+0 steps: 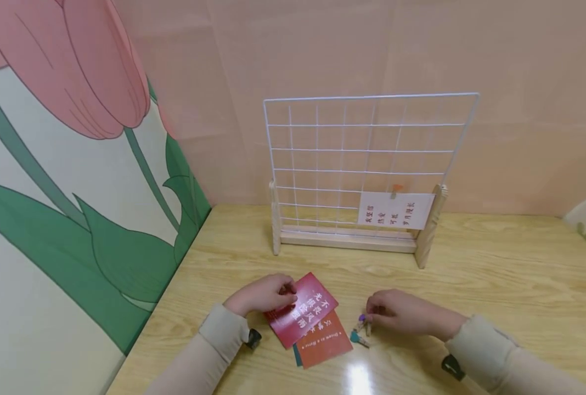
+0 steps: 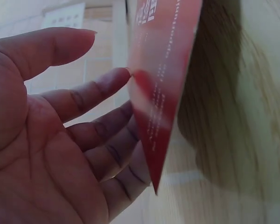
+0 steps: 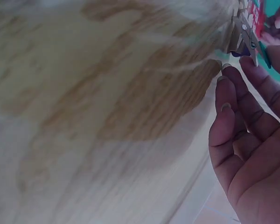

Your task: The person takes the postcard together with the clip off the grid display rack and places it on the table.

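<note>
My left hand (image 1: pixel 272 293) touches the edge of a crimson card with white writing (image 1: pixel 303 308). In the left wrist view, the card (image 2: pixel 161 70) stands tilted against the fingertips, and the thumb is apart from it. Beneath it lies an orange card (image 1: pixel 325 343), with a teal edge (image 1: pixel 298 355) showing under that. My right hand (image 1: pixel 404 314) has thumb and index finger round a small wooden clothespin with a purple ornament (image 1: pixel 361 318). A clothespin with a teal ornament (image 1: pixel 356 337) lies beside it on the table. Fingers partly hide the clothespins in the right wrist view.
Behind the hands stands a white wire grid (image 1: pixel 342 149) on a wooden base (image 1: pixel 347 241). A white card (image 1: pixel 389 211) hangs at its lower right from a clip with an orange ornament (image 1: pixel 396 188). A tulip-patterned wall (image 1: pixel 100 181) borders the wooden table (image 1: pixel 510 263) on the left.
</note>
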Motion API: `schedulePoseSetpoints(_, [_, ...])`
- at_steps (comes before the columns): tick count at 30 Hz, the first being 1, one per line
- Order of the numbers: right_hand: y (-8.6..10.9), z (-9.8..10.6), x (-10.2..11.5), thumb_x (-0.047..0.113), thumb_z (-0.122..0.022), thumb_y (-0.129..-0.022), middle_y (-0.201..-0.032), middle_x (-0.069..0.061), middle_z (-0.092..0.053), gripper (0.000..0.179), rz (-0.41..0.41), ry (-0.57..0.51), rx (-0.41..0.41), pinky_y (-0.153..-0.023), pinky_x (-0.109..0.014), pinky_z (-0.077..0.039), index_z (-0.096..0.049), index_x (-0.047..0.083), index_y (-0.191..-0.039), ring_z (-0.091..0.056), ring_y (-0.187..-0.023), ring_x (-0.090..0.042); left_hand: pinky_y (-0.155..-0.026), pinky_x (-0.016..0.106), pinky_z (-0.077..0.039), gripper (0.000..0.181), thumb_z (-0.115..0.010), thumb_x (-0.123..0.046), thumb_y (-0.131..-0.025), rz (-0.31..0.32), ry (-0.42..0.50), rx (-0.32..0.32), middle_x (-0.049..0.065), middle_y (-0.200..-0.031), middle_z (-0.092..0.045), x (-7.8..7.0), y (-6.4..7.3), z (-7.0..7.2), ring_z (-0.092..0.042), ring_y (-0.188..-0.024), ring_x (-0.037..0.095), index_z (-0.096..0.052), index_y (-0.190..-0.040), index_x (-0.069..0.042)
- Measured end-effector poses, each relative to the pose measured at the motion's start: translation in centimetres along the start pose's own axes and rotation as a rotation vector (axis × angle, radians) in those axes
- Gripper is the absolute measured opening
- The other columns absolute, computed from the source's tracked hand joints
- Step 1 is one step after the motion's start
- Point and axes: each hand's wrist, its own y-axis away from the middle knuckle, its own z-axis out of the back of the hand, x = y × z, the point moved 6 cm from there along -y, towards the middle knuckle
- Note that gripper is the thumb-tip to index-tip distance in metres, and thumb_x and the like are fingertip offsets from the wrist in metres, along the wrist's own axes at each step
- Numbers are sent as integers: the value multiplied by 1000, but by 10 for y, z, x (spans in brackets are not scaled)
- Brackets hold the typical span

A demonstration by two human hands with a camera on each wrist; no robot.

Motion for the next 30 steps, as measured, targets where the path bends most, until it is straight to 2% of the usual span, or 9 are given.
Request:
schedulePoseSetpoints(4, [1, -1, -1, 23, -69, -100, -87, 19, -59, 9, 2, 0, 1, -67, -26, -51, -71, 19, -92, -53, -76, 2, -79, 31, -52, 22, -67, -20, -102, 16, -91, 10, -1, -104, -62, -2, -1, -1, -57, -88, 12, -68, -117, -5])
schedulePoseSetpoints(8, [2, 0, -5, 25, -69, -100, -89, 19, -60, 9, -32, 7, 16, -70, -27, -53, -73, 20, -93, -56, -78, 2, -80, 29, -49, 21, -69, -25, -100, 5, -234, 31, -2, -101, -57, -8, -8, -2, -52, -88, 11, -68, -113, -9])
schedulePoseSetpoints(10, [3, 0, -7, 25, -69, -100, -90, 19, -61, 9, -50, 9, 24, -72, -28, -54, -74, 20, -94, -57, -80, 2, -79, 29, -49, 19, -68, -26, -100, -5, -270, 34, -3, -98, -57, -13, -12, -2, -52, -86, 11, -68, -111, -10])
schedulePoseSetpoints(17, [7, -2, -9, 25, -68, -100, -95, 16, -63, 13, -78, 9, 52, -77, -31, -56, -77, 15, -100, -59, -85, 0, -86, 30, -53, 23, -69, -26, -101, -17, -252, -40, -5, -104, -65, -33, -24, -3, -58, -89, 8, -68, -117, -11])
schedulePoseSetpoints(20, [9, -3, -9, 26, -68, -100, -98, 14, -63, 17, -74, 45, 60, -80, -33, -57, -78, 13, -105, -60, -88, -1, -89, 31, -53, 26, -69, -27, -101, -19, -259, -47, -2, -110, -67, -42, -30, -4, -60, -93, 9, -68, -121, -10])
schedulePoseSetpoints(25, [10, 12, -8, 21, -68, -100, -103, 5, -66, 20, -78, 135, -7, -80, -36, -58, -76, 7, -111, -63, -91, -9, -94, 35, -53, 37, -67, -29, -102, -29, -312, -45, 6, -125, -67, -57, -41, -4, -62, -105, 16, -64, -132, -8])
schedulePoseSetpoints(30, [7, 48, -9, 16, -66, -101, -106, -5, -69, 22, -174, 218, -149, -75, -38, -57, -72, 1, -115, -65, -88, -17, -103, 40, -49, 42, -63, -30, -104, -52, -330, -103, 9, -136, -63, -72, -54, 5, -60, -123, 23, -60, -139, -7])
